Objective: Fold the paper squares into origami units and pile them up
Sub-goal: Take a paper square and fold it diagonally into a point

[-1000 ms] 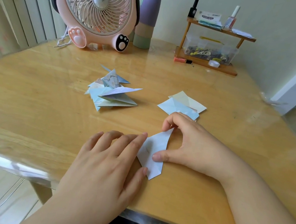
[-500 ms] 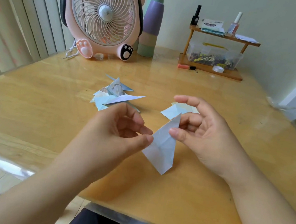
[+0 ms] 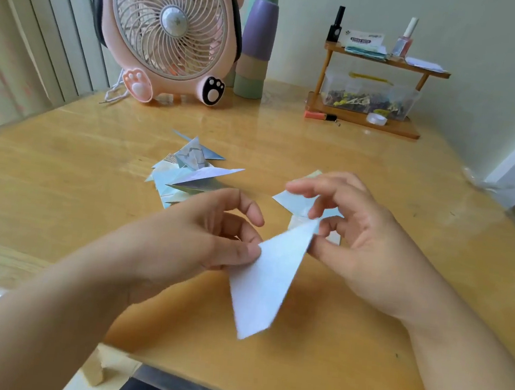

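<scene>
A pale blue, kite-shaped folded paper [image 3: 268, 278] is held up above the wooden table [image 3: 59, 193], its left corner pinched by the left hand [image 3: 201, 236] and its top tip pinched between the thumb and a finger of the right hand [image 3: 353, 236]. This looks like mid-fold on one unit, and the next move probably calls for lining up the edges and pressing a sharp crease. Behind lie a loose pile of finished pointed units [image 3: 188, 171] and a few flat unfolded squares [image 3: 290, 198], thin and smooth, partly hidden by the right hand.
</scene>
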Tool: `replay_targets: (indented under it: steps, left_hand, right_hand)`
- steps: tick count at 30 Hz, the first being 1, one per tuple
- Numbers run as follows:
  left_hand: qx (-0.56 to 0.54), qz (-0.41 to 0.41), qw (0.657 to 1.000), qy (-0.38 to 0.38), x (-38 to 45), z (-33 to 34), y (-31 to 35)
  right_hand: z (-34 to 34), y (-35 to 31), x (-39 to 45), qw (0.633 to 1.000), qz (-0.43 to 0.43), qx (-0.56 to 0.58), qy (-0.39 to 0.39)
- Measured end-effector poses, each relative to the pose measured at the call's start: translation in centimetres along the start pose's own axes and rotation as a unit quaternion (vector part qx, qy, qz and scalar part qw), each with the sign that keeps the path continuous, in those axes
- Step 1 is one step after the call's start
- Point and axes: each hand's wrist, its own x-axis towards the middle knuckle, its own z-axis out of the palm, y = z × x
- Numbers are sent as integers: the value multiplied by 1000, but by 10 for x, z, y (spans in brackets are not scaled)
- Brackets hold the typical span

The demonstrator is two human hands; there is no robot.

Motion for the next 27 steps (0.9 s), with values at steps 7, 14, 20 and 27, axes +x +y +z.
replay_targets:
  steps: [7,14,20,27]
  left_hand:
    - [65,41,996,43,8,-4,3]
    - [-17,33,983,180,9,0,-9]
    - [87,60,993,58,7,1,-3]
    - [405,188,875,188,-21,9,-15]
  right_hand:
    - [9,-3,-5,997,-4,-62,-41]
    - [11,6,0,973,-49,-226,7]
    - [9,1,-4,989,-51,-124,-57]
    - [18,5,-4,940,-132,-307,-69]
